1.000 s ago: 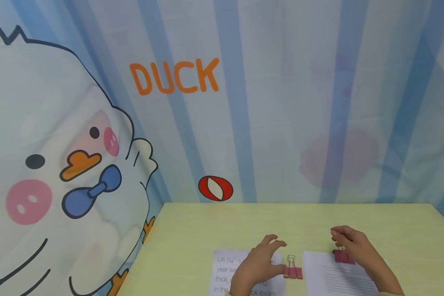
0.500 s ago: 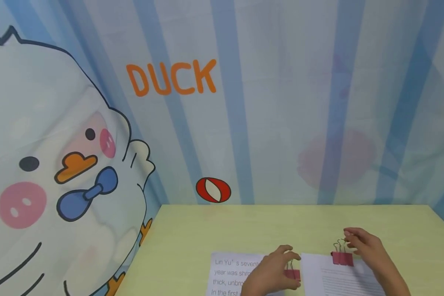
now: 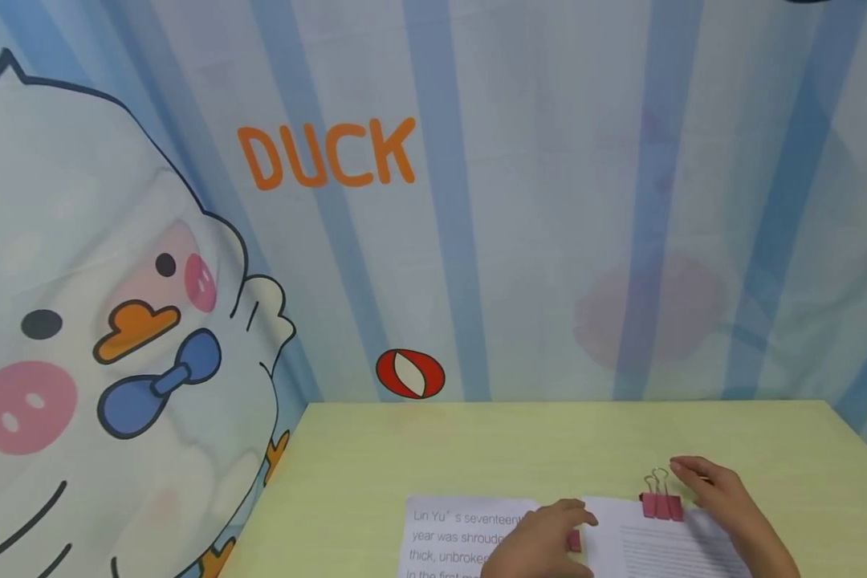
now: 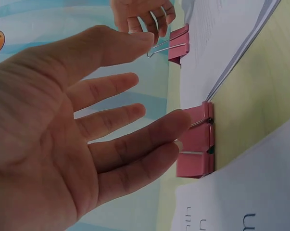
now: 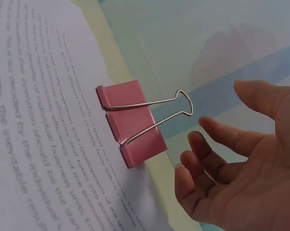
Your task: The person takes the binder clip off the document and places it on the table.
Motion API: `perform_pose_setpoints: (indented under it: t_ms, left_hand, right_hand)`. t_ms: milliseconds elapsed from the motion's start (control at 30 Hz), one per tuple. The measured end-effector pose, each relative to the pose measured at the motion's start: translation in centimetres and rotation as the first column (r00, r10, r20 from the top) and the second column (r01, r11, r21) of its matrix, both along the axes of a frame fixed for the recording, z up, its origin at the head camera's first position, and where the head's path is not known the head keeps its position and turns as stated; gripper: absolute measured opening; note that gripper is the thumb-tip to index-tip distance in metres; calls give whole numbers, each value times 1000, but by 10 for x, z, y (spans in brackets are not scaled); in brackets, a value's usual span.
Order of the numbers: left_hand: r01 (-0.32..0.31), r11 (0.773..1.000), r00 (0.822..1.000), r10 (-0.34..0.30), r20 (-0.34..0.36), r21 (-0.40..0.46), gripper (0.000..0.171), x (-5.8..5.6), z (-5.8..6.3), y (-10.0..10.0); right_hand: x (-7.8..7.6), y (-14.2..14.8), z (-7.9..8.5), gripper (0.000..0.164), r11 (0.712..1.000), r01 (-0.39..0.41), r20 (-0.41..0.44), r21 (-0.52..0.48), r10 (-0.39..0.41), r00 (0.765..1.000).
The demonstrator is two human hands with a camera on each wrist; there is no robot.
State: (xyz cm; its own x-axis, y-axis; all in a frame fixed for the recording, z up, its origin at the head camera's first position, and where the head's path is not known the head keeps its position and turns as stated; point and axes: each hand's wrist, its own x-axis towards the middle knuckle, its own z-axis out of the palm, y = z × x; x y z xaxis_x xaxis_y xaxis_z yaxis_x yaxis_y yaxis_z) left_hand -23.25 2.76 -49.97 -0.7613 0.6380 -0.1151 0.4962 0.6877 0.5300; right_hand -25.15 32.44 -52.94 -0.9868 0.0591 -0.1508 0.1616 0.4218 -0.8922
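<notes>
A pink binder clip (image 5: 135, 120) sits on the top edge of a stack of printed sheets (image 3: 650, 554), its wire handles sticking up. Beside those handles is my right hand (image 3: 722, 498), fingers loosely bent and holding nothing; the right wrist view shows a small gap to the wire loop. A second pink binder clip (image 4: 195, 149) rests on the table between the stack and a large-print sheet (image 3: 441, 538). Over it reaches my left hand (image 3: 538, 542), fingers extended, with two fingertips right at its wire handles in the left wrist view. That hand covers most of this clip in the head view.
The pale yellow table (image 3: 376, 449) extends behind the papers. A curtain (image 3: 535, 201) printed with a duck and blue stripes hangs along its back and left sides.
My left hand has moved right, over the second binder clip. My right hand has drawn away to the right from the handles of the clip on the stack. The head view has shifted slightly.
</notes>
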Motion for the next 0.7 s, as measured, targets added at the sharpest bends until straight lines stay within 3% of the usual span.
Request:
perform_pose_setpoints:
  t_ms: [133, 233, 467, 700]
  left_hand:
    - [33, 999, 999, -33, -26, -12, 52, -3, -6, 5]
    - [19, 1000, 1000, -19, -5, -19, 53, -4, -11, 10]
    - [31, 985, 998, -39, -39, -167, 52, -2, -17, 21]
    - [18, 986, 999, -13, 33, -166, 42, 0, -26, 23]
  right_hand:
    - [-2, -2, -2, 66, 1000, -3, -22, -7, 3, 1000]
    - [-3, -4, -4, 63, 1000, -1, -28, -1, 1, 1000]
    - [-4, -6, -9, 58, 999, -22, -46, 24, 24, 999]
    - [-4, -8, -13, 56, 998, -43, -17, 43, 44, 999]
